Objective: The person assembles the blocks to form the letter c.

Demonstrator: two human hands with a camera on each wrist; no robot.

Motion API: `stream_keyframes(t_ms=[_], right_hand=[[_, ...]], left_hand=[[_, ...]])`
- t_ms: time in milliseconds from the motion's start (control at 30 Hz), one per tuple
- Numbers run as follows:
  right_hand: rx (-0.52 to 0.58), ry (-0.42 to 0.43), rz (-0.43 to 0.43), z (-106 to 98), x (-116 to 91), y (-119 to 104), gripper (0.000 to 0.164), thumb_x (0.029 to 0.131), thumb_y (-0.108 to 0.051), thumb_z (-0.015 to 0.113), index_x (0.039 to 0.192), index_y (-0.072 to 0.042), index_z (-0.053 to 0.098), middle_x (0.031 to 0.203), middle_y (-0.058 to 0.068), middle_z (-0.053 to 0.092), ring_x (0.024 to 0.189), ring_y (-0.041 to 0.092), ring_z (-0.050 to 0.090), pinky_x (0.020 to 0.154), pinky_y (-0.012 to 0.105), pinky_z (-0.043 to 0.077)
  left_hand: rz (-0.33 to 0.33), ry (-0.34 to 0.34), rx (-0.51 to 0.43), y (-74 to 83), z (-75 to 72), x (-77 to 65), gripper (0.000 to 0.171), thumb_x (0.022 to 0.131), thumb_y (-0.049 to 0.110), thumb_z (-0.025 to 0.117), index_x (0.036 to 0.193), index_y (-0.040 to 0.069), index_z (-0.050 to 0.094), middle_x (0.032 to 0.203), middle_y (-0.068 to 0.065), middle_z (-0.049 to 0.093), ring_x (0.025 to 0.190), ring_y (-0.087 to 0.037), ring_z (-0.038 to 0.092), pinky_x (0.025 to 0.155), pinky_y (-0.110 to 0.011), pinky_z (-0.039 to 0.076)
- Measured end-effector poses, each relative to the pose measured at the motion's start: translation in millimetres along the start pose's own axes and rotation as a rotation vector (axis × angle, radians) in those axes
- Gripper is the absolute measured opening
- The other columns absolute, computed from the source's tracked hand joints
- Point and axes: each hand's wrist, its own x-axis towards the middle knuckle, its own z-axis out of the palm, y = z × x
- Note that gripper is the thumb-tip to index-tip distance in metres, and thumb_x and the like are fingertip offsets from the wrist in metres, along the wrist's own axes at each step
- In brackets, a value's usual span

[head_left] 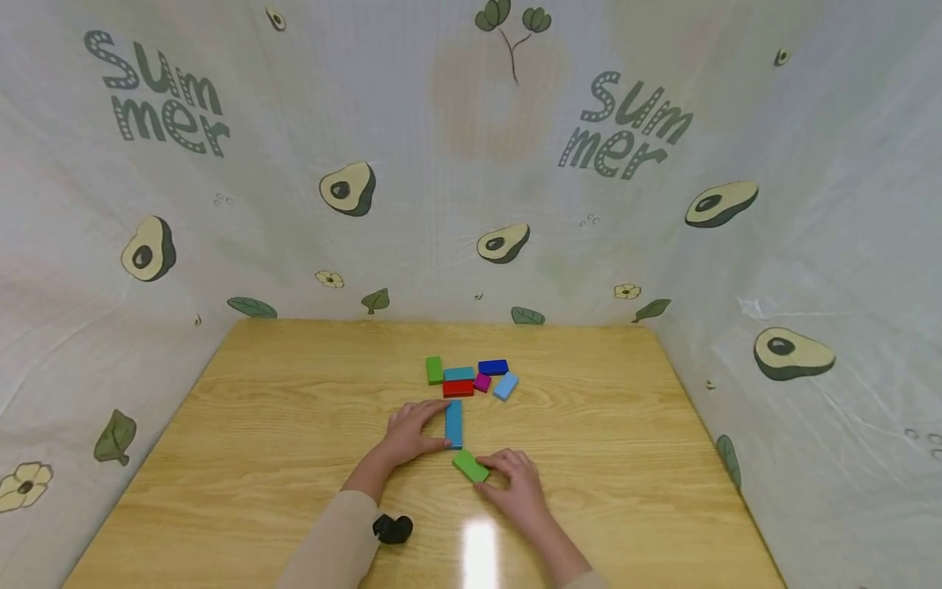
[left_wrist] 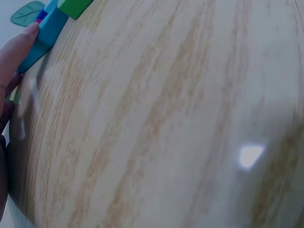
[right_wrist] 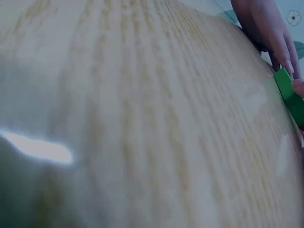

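Note:
In the head view, my left hand [head_left: 412, 433] holds a long blue block [head_left: 454, 424] lengthwise, its thumb at the near end and a finger at the far end. My right hand [head_left: 515, 487] pinches a green block [head_left: 471, 466] between thumb and fingers. That green block lies slanted, with one corner close to the near end of the blue one; whether they touch I cannot tell. The left wrist view catches the blue block [left_wrist: 45, 40] beside the thumb, with part of the green block [left_wrist: 73, 7]. At the right wrist view's edge, fingers meet the green block [right_wrist: 290, 97].
Beyond the hands is a cluster: another green block [head_left: 434, 370], a teal block [head_left: 459, 374], a red block [head_left: 459, 388], a magenta block [head_left: 482, 382], a dark blue block [head_left: 493, 367] and a light blue block [head_left: 505, 386]. Patterned cloth [head_left: 441, 278] surrounds the wooden table [head_left: 294, 393].

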Motion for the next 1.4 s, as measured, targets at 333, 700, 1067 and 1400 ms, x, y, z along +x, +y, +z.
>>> stream_keyframes(t_ms=[333, 700, 1067, 1400], right_hand=[[-0.026, 0.004, 0.001, 1.0, 0.5, -0.4, 0.039, 0.075, -0.036, 0.083, 0.110, -0.020, 0.073, 0.092, -0.020, 0.060, 0.092, 0.007, 0.049, 0.086, 0.037, 0.038], [-0.043, 0.001, 0.021, 3.0, 3.1, -6.2, 0.038, 0.072, -0.039, 0.085, 0.103, -0.021, 0.073, 0.085, -0.021, 0.060, 0.090, 0.007, 0.048, 0.092, 0.044, 0.032], [-0.088, 0.120, -0.024, 13.7, -3.6, -19.2, 0.035, 0.066, -0.034, 0.089, 0.093, -0.019, 0.073, 0.078, -0.014, 0.059, 0.079, 0.007, 0.045, 0.084, 0.042, 0.031], [-0.079, 0.128, 0.015, 17.5, -5.3, -21.8, 0.035, 0.067, -0.033, 0.088, 0.095, -0.018, 0.073, 0.079, -0.014, 0.058, 0.079, 0.008, 0.045, 0.087, 0.044, 0.031]], left_hand=[[0.000, 0.003, 0.019, 0.9, 0.3, 1.2, 0.076, 0.082, 0.054, 0.072, 0.148, 0.028, 0.044, 0.149, 0.001, 0.043, 0.124, -0.030, 0.038, 0.097, -0.054, 0.028], [0.033, 0.025, 0.043, -1.2, 2.9, 1.9, 0.076, 0.082, 0.056, 0.071, 0.148, 0.028, 0.045, 0.149, 0.002, 0.044, 0.118, -0.027, 0.040, 0.093, -0.053, 0.030], [0.028, 0.014, 0.066, -1.5, 3.8, 1.6, 0.078, 0.081, 0.059, 0.071, 0.148, 0.031, 0.044, 0.149, 0.006, 0.043, 0.116, -0.024, 0.041, 0.093, -0.049, 0.030], [0.021, 0.018, 0.066, -2.7, 5.2, 1.3, 0.077, 0.080, 0.059, 0.071, 0.147, 0.032, 0.044, 0.149, 0.008, 0.043, 0.118, -0.023, 0.041, 0.096, -0.050, 0.029]])
